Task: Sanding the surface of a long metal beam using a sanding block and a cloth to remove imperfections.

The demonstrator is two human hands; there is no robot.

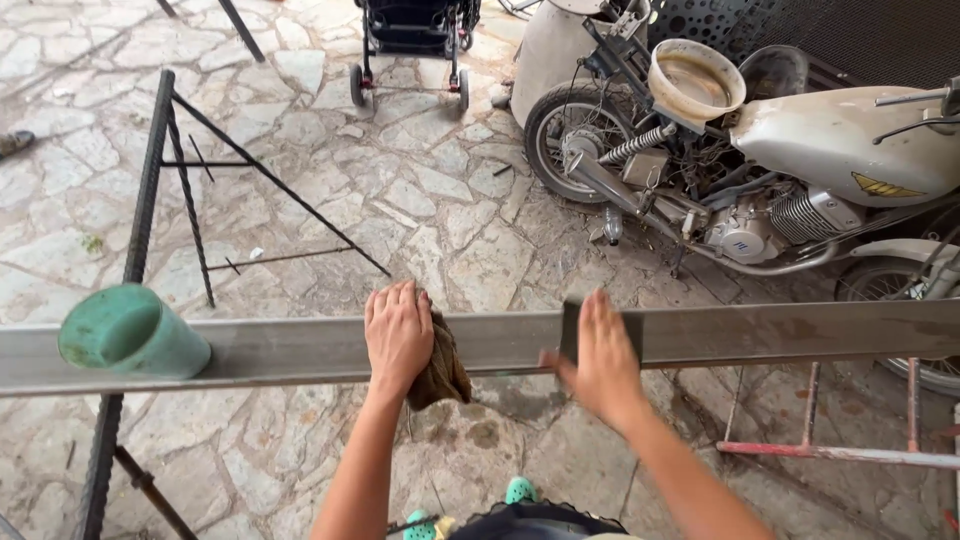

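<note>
Across the middle of the head view runs a long grey metal beam (300, 350), laid level on a rebar trestle (150, 190) at its left and a red-painted stand (830, 452) at its right, so that its whole upper face lies within reach. Near the left end of the beam a green plastic cup (130, 332) lies on its side with its mouth turned away from the person, wedged on the beam above the trestle where the support is firmest. Right of the cup, the left hand (397, 335) presses flat, fingers spread, on a brown rag (440, 365) bunched against the beam; the palm pins the cloth to the metal rather than gripping it, a hold suited to rubbing along the surface. Further right along the beam, the right hand (603, 360) lies open on a dark rectangular pad (575, 330), perhaps abrasive sheet, though blur prevents certainty; the fingers appear extended, holding it down by pressure. Beyond the beam's right half stands a pale motorcycle (800, 150) with a cream bowl (695, 80) resting on its seat area, well apart from the work. Stone paving (420, 190) lies beneath everything.
</note>
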